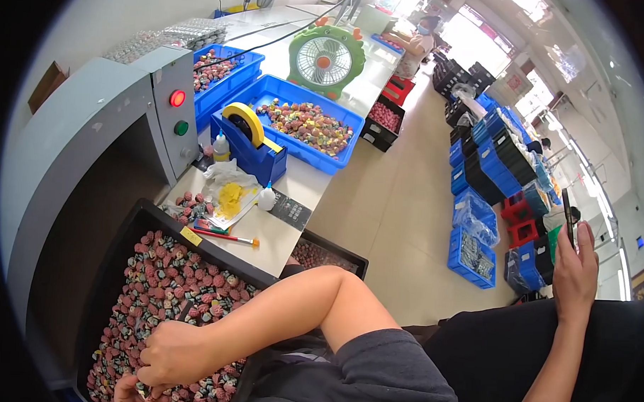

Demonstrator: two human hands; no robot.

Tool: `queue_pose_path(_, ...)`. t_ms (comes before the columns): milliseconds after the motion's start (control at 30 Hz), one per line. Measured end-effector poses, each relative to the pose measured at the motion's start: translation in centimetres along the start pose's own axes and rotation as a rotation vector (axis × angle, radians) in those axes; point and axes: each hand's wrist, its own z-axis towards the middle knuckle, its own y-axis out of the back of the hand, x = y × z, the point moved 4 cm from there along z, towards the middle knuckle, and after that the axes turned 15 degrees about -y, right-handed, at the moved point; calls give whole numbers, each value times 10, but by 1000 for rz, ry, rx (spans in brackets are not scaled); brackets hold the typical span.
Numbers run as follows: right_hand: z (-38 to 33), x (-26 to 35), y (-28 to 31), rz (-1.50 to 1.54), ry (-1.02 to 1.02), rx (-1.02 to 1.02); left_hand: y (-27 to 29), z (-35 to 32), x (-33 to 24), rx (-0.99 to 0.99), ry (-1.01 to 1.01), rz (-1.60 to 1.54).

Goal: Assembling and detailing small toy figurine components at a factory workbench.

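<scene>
My right hand (175,353) is closed above the black crate (151,213), with the end of a dark stick-like tool (185,310) rising behind the knuckles; its tip is hidden. Beside it at the lower edge, partly cut off, my left hand (125,391) pinches a small figure (143,390), mostly covered by fingers. The two hands meet at this piece. Under them, many small pink, knobbly-topped figures (167,266) with dark and pale parts fill the crate.
A grey machine (83,136) with red and green lights stands left. On the white table are a tape dispenser (249,152), glue bottle (267,198), brush (228,237), blue tray (337,162) and green fan (325,59). Right, another person's hand (575,270) holds a phone; stacked crates (497,164) stand beyond.
</scene>
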Motion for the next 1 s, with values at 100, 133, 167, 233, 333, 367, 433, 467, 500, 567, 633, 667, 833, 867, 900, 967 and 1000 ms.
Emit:
queue_pose_path(100, 2, -2, 3, 38, -28, -28, 3, 0, 3, 3, 43, 25)
queue_pose_path(133, 2, -2, 3, 39, -18, -15, 4, -1, 5, -20, 66, 37)
queue_pose_path(167, 2, -2, 4, 41, -9, -1, 4, 0, 5, -21, 67, 39)
queue_pose_path(233, 2, -2, 5, 35, -9, 19, 0, 2, 2, 48, 12, -17)
queue_pose_path(333, 1, -1, 3, 41, -35, 25, 0, -3, 4, -20, 30, -44)
queue_pose_path(367, 1, -1, 3, 53, -60, 10, 0, -3, 4, -20, 30, -44)
queue_pose_path(433, 0, -2, 3, 56, -45, 38, 0, -4, 3, -13, -3, 13)
queue_pose_path(467, -1, -2, 2, 59, -29, 65, 1, -4, 4, -13, -3, 14)
queue_pose_path(500, -2, -1, 3, 59, -29, 65, 2, -5, 5, -13, 2, -19)
queue_pose_path(567, -2, -2, 5, 60, -40, 5, 1, -5, 6, -13, 7, -50)
queue_pose_path(633, -1, -4, 4, 51, -22, 5, -4, -2, 3, -24, -41, -10)
queue_pose_path(667, 1, -3, 5, 46, -1, 4, -3, -2, 3, -32, -40, -1)
queue_pose_path(833, 4, 0, 13, 110, 56, 11, 2, -3, 12, -141, -101, -82)
queue_pose_path(867, 4, -1, 15, 100, 13, 9, 4, -5, 14, -138, -84, -100)
queue_pose_path(900, 6, 0, 15, 89, -28, 9, 8, -5, 11, -136, -70, -118)
queue_pose_path(967, 2, -2, 12, 82, -7, 17, -1, 1, 12, -140, -41, -201)
queue_pose_path(1000, 3, -3, 12, 61, -21, 17, -7, 1, 9, -153, -48, -241)
